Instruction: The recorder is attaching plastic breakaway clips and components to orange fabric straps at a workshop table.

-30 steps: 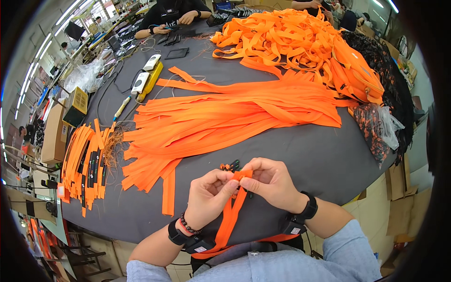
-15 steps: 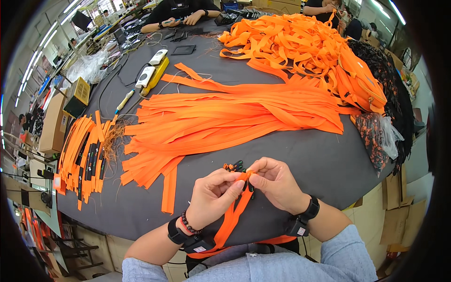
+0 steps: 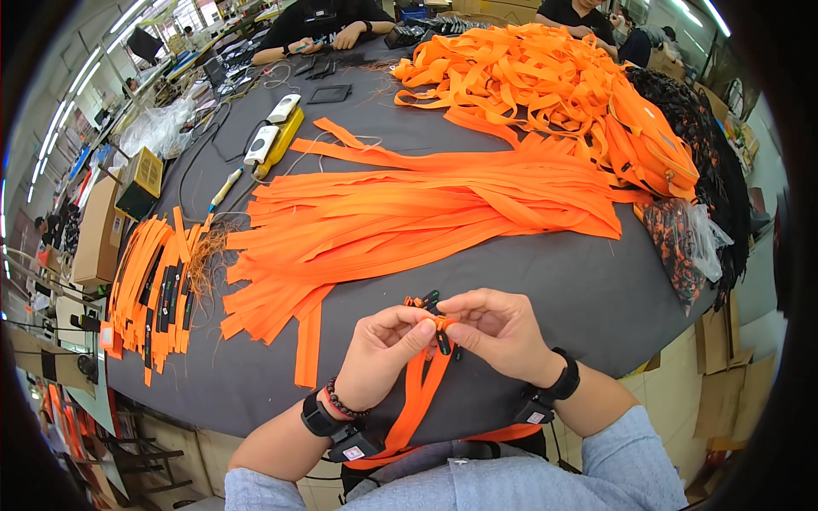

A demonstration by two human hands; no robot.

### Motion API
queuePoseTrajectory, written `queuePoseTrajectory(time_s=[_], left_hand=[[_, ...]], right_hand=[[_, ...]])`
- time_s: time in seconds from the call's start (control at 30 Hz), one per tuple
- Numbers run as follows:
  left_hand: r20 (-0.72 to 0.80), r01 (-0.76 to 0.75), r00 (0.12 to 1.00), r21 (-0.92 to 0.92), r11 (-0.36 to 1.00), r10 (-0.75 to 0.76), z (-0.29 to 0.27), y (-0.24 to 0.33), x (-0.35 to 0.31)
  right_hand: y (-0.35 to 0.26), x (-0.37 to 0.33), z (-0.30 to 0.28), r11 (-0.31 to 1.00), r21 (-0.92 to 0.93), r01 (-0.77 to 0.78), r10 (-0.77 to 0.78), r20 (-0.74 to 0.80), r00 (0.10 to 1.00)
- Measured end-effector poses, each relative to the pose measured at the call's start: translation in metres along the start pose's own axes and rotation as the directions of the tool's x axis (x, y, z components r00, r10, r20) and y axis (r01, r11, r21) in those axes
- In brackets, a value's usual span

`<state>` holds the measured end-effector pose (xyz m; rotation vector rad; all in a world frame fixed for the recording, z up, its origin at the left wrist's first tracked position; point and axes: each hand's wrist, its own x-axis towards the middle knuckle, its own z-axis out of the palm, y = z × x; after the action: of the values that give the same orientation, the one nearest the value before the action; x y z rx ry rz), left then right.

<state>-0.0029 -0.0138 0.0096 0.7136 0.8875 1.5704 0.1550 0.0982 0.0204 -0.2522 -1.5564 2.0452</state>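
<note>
An orange zipper tape [image 3: 416, 400] runs up from my lap over the table's near edge, its upper end pinched between my hands. My left hand [image 3: 383, 347] is closed, thumb and forefinger gripping that end. Meeting it from the other side, my right hand [image 3: 501, 334] is closed too, thumb and forefinger at a small black-and-orange zipper pull [image 3: 443, 342] that hangs below the fingertips. The slider itself is mostly hidden by the fingers. Just beyond them lie several more zipper pulls [image 3: 423, 301] in a small heap. A bundle of flat orange zipper tapes [image 3: 400, 217] stretches across the table ahead.
A tangled heap of orange straps [image 3: 511, 77] rises at the far right, beside a plastic bag [image 3: 682, 243] of small black-and-orange pieces. At left lie orange strips with black labels [image 3: 158, 294], a power strip [image 3: 281, 140] and a yellow device [image 3: 141, 183]. Co-workers sit beyond.
My fingertips have shifted slightly at the tape end, and the dark pull below them shows more plainly. Both hands stay in nearly the same place.
</note>
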Motion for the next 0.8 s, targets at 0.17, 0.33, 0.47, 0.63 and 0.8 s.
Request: queuePoseTrajectory(time_s=[0.17,0.33,0.47,0.63,0.8], left_hand=[[-0.054,0.068,0.996,-0.075,0.995,-0.072,0.004,-0.0043,-0.0012],[-0.031,0.074,0.997,-0.106,0.992,-0.077,0.0005,-0.0037,-0.0001],[-0.006,0.096,0.995,-0.118,0.988,-0.098,-0.0023,-0.0056,-0.0004],[0.004,0.091,0.996,-0.117,0.989,-0.091,-0.0012,-0.0043,-0.0006],[-0.046,0.045,0.998,0.007,0.999,-0.045,0.0031,-0.0017,-0.0001]], right_hand=[[-0.0011,-0.0022,0.0007,0.994,-0.105,0.039,-0.038,0.01,0.999],[0.0036,-0.0037,-0.0013,0.982,-0.184,0.054,-0.05,0.025,0.998],[0.0024,-0.0021,-0.0007,0.993,-0.084,0.082,-0.081,0.009,0.997],[0.0017,-0.0018,-0.004,0.999,-0.033,0.023,-0.022,0.032,0.999],[-0.002,-0.0014,-0.0055,0.998,-0.058,-0.007,0.008,0.023,1.0]])
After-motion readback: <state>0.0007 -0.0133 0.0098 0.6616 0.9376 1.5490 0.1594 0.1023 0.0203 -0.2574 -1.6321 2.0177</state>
